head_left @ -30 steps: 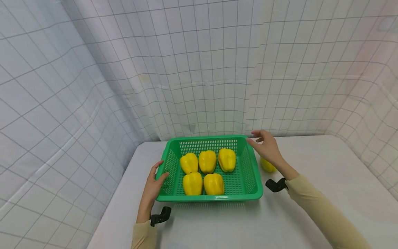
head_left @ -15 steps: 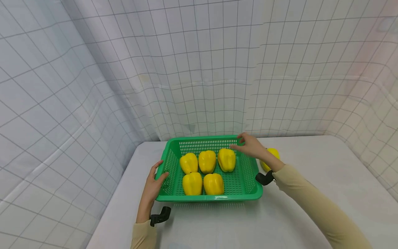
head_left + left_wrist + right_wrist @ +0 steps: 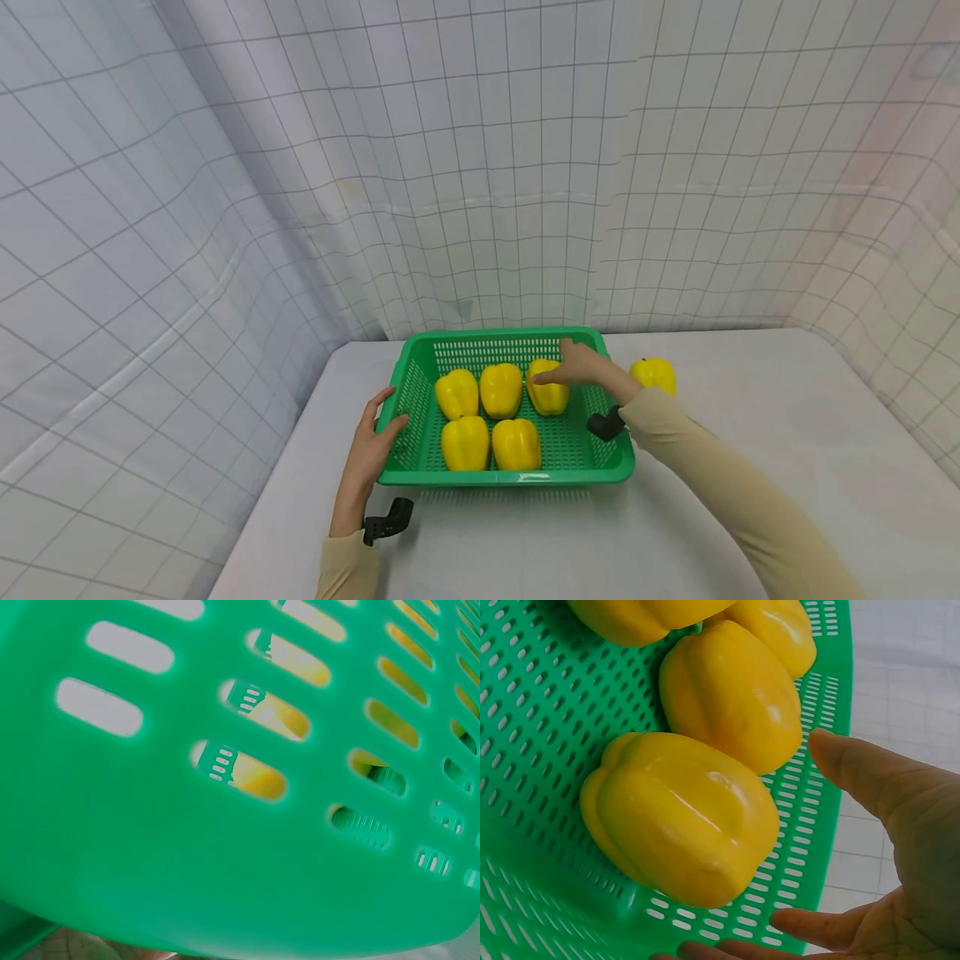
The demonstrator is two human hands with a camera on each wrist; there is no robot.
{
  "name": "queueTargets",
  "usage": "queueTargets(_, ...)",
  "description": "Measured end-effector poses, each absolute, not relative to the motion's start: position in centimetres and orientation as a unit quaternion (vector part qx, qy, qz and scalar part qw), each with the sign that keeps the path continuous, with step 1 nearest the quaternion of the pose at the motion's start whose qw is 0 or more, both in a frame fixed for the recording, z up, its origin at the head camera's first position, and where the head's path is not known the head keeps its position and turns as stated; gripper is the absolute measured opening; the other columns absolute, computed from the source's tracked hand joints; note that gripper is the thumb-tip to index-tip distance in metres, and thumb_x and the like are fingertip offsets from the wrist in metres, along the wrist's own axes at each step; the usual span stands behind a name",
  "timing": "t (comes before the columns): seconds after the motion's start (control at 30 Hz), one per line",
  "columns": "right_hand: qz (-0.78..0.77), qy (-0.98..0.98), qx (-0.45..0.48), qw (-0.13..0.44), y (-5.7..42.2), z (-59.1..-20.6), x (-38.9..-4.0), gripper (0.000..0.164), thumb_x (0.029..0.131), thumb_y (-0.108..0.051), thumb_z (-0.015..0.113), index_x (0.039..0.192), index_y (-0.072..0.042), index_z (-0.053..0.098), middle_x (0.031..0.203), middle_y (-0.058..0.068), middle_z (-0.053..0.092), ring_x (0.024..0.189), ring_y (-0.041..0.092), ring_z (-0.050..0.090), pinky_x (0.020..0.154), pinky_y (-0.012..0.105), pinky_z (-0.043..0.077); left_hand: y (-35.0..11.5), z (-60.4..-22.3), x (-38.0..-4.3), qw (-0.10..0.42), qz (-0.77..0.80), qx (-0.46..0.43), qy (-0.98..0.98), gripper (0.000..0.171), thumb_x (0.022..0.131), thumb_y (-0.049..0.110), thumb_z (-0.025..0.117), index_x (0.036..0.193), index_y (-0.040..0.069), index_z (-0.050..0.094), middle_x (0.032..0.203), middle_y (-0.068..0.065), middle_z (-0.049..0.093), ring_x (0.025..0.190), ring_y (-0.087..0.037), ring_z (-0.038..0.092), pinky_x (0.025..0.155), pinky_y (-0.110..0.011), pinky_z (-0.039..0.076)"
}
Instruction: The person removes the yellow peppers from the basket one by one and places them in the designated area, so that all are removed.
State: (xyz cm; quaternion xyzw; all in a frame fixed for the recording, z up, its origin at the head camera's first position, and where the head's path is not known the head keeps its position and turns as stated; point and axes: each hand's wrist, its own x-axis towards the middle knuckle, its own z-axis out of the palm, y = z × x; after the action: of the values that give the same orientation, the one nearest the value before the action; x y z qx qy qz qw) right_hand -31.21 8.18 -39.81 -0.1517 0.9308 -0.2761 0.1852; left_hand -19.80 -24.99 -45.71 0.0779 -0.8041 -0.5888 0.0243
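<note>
A green plastic basket (image 3: 510, 477) stands on the white table with several yellow bell peppers in it, three along the back and two in front. My left hand (image 3: 366, 454) holds the basket's left rim, thumb over the inner side. In the left wrist view the slotted wall (image 3: 150, 840) hides most of that hand. Over the back right bell pepper (image 3: 551, 402) reaches my right hand (image 3: 583, 365). Its thumb and fingers are spread apart around that bell pepper (image 3: 682, 817), and the right wrist view shows a gap between them.
Another yellow bell pepper (image 3: 654, 374) lies on the table (image 3: 765, 417) just outside the basket's right side, partly behind the right sleeve. A white gridded curtain (image 3: 480, 167) hangs behind the table and on both sides.
My right hand has moved left and down, from above the basket's right rim to the back right bell pepper. The outside bell pepper shows more now. My left hand stays on the rim.
</note>
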Motion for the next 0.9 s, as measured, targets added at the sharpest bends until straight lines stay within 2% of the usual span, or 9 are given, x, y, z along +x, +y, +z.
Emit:
queueTargets(0.13, -0.285, 0.925, -0.132, 0.213, 7.7, -40.3, -31.3, 0.102, 0.087, -0.045, 0.065, 0.142, 0.018, 0.008, 0.146, 0.034, 0.02, 0.133, 0.042, 0.028, 0.103, 0.049, 0.03, -25.0, -45.7, -19.8, 0.023, -0.589, 0.079, -0.804, 0.059, 0.098, 0.025, 0.055, 0.149, 0.022, 0.027, 0.133, -0.024, 0.045, 0.095, -0.032, 0.056, 0.073, -0.041, 0.049)
queueTargets(0.3, -0.273, 0.929, -0.116, 0.223, 7.3, -40.9, -31.6, 0.101, 0.085, -0.047, 0.067, 0.141, 0.019, 0.015, 0.145, 0.034, 0.024, 0.121, 0.042, 0.043, 0.091, 0.049, 0.043, -24.9, -45.7, -19.8, 0.027, -0.588, 0.077, -0.805, 0.057, 0.098, 0.024, 0.055, 0.148, 0.023, 0.029, 0.131, -0.024, 0.047, 0.094, -0.031, 0.057, 0.073, -0.04, 0.049)
queueTargets(0.4, -0.251, 0.935, -0.113, 0.225, 7.1, -41.3, -31.7, 0.101, 0.084, -0.049, 0.066, 0.141, 0.019, 0.017, 0.143, 0.034, 0.028, 0.115, 0.041, 0.049, 0.084, 0.048, 0.048, -24.9, -45.6, -19.8, 0.03, -0.588, 0.077, -0.805, 0.057, 0.098, 0.024, 0.055, 0.148, 0.023, 0.029, 0.13, -0.024, 0.048, 0.093, -0.031, 0.058, 0.072, -0.04, 0.049)
queueTargets(0.57, -0.229, 0.941, -0.123, 0.216, 6.7, -41.8, -31.9, 0.099, 0.085, -0.049, 0.065, 0.14, 0.02, 0.02, 0.142, 0.035, 0.03, 0.121, 0.042, 0.043, 0.092, 0.048, 0.042, -24.9, -45.6, -19.7, 0.031, -0.587, 0.075, -0.805, 0.056, 0.098, 0.024, 0.055, 0.148, 0.023, 0.03, 0.13, -0.024, 0.047, 0.094, -0.031, 0.057, 0.072, -0.04, 0.049)
queueTargets(0.67, -0.227, 0.943, -0.126, 0.207, 6.5, -42.0, -31.8, 0.099, 0.084, -0.049, 0.066, 0.139, 0.021, 0.021, 0.14, 0.037, 0.031, 0.12, 0.042, 0.044, 0.093, 0.046, 0.042, -24.9, -45.7, -19.7, 0.029, -0.589, 0.075, -0.804, 0.056, 0.098, 0.025, 0.055, 0.148, 0.024, 0.029, 0.131, -0.023, 0.047, 0.095, -0.031, 0.056, 0.073, -0.04, 0.049)
queueTargets(0.8, -0.233, 0.943, -0.112, 0.208, 6.3, -42.0, -31.7, 0.103, 0.084, -0.048, 0.067, 0.139, 0.022, 0.016, 0.137, 0.037, 0.034, 0.106, 0.041, 0.054, 0.075, 0.046, 0.051, -24.8, -45.2, -19.6, 0.023, -0.593, 0.077, -0.801, 0.057, 0.098, 0.023, 0.055, 0.148, 0.021, 0.029, 0.131, -0.024, 0.047, 0.095, -0.033, 0.057, 0.074, -0.042, 0.049)
queueTargets(0.9, -0.229, 0.945, -0.101, 0.212, 6.1, -42.0, -31.7, 0.106, 0.085, -0.049, 0.066, 0.14, 0.022, 0.009, 0.137, 0.037, 0.034, 0.1, 0.041, 0.057, 0.064, 0.046, 0.053, -24.2, -43.8, -18.9, 0.019, -0.596, 0.079, -0.799, 0.056, 0.098, 0.019, 0.054, 0.148, 0.017, 0.029, 0.13, -0.025, 0.047, 0.097, -0.037, 0.056, 0.076, -0.044, 0.048)
